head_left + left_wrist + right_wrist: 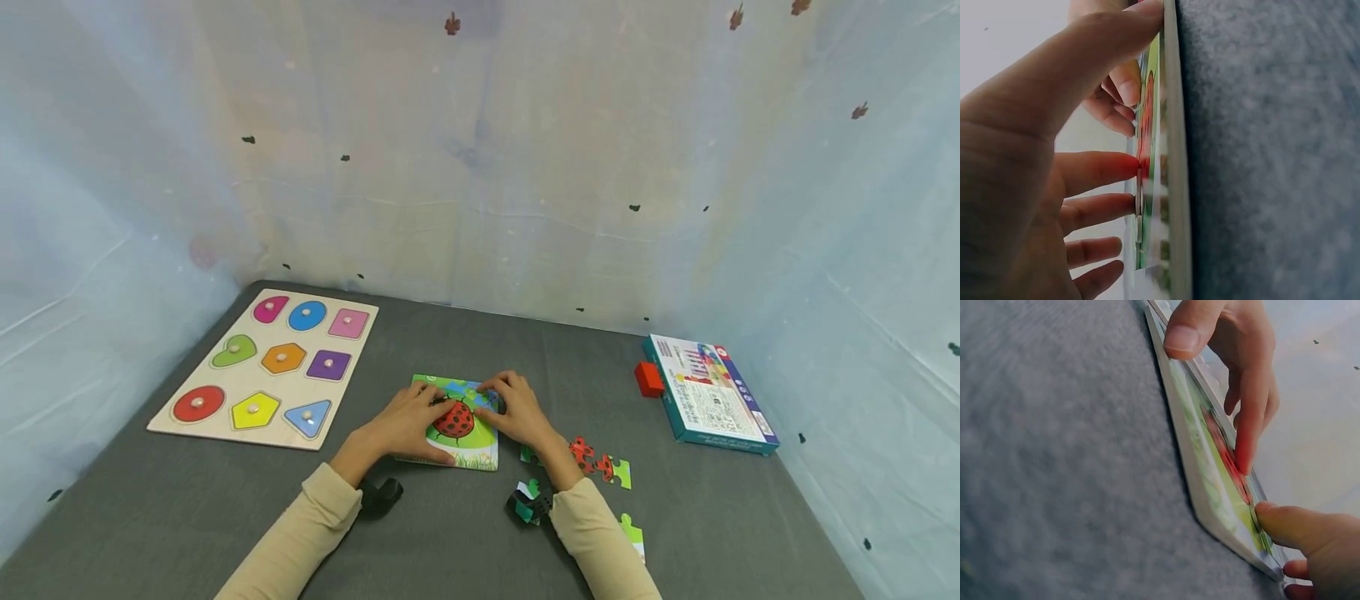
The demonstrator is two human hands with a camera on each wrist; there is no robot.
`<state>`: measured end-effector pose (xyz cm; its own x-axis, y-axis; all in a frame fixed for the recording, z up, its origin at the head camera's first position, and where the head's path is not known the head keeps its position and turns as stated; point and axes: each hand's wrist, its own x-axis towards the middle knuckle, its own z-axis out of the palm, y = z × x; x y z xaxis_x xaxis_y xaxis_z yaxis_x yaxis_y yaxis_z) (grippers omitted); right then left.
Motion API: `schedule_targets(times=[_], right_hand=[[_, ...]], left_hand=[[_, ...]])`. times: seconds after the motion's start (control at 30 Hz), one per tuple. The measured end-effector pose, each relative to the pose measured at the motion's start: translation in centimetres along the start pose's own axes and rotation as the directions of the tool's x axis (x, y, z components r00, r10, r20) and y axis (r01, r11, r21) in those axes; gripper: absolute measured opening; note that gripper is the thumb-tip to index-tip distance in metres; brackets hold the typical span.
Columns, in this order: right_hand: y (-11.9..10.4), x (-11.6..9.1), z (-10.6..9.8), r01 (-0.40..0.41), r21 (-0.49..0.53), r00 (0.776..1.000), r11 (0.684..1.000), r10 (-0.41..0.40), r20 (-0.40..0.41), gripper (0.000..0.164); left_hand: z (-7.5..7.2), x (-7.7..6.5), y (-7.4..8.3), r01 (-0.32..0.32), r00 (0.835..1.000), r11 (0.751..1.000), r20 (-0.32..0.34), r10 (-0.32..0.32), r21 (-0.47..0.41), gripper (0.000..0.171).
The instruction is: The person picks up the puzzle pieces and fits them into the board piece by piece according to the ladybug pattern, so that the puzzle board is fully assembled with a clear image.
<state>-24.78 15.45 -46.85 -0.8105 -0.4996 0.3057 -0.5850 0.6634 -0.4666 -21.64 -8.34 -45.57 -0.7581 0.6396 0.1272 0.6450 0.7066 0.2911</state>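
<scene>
A ladybug jigsaw puzzle (pixel 455 423) lies in a green tray (pixel 480 461) at the middle of the table, its picture largely pieced together. My left hand (pixel 408 423) reaches across the tray's left side, thumb along the near edge. In the left wrist view, its index fingertip (pixel 1129 167) touches the red ladybug, the other fingers spread out. Over the upper right part sits my right hand (pixel 521 410), thumb and index finger apart. The right wrist view shows the right thumb (pixel 1291 525) pressing the puzzle surface beside the ladybug, other fingertips by the tray's edge.
Loose jigsaw pieces, red ones (pixel 581 452) and a green one (pixel 632 533), lie around the right forearm. A wooden shape board (pixel 247 367) with knobs is at left. A red block (pixel 648 379) touches a teal box (pixel 712 392) at right. Plastic sheeting (pixel 480 167) hangs behind the table.
</scene>
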Motion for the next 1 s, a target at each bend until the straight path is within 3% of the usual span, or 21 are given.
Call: schedule_targets(times=[0.27,0.4,0.6,0.8,1.0], right_hand=[[-0.4,0.1,0.2,-0.024,-0.048,0.999,0.999,0.025,0.022,0.036],[-0.5,-0.1,0.1,-0.022,-0.051,0.999,0.998,0.024,0.034,0.036],[-0.7,-0.5,-0.2,-0.006,-0.030,0.996,1.000,0.009,0.093,0.039],[-0.7,-0.7,-0.2,0.020,-0.025,0.992,0.999,-0.017,0.122,0.041],[-0.3,-1.0,-0.6,0.041,0.005,0.990,0.999,-0.041,0.136,0.045]], left_hand=[[-0.6,-0.9,-0.9,-0.004,0.999,1.000,0.052,0.005,-0.027,0.089],[-1.0,-1.6,-1.6,-0.044,0.996,0.991,0.075,0.054,-0.123,0.095],[-0.5,-2.3,-2.8,-0.036,0.997,0.965,0.057,0.053,-0.259,0.089],[0.1,-2.6,-3.4,-0.053,0.999,0.976,-0.021,0.050,-0.213,0.083],[0.0,-2.8,-3.9,-0.032,0.999,0.980,-0.030,0.027,-0.195,0.080]])
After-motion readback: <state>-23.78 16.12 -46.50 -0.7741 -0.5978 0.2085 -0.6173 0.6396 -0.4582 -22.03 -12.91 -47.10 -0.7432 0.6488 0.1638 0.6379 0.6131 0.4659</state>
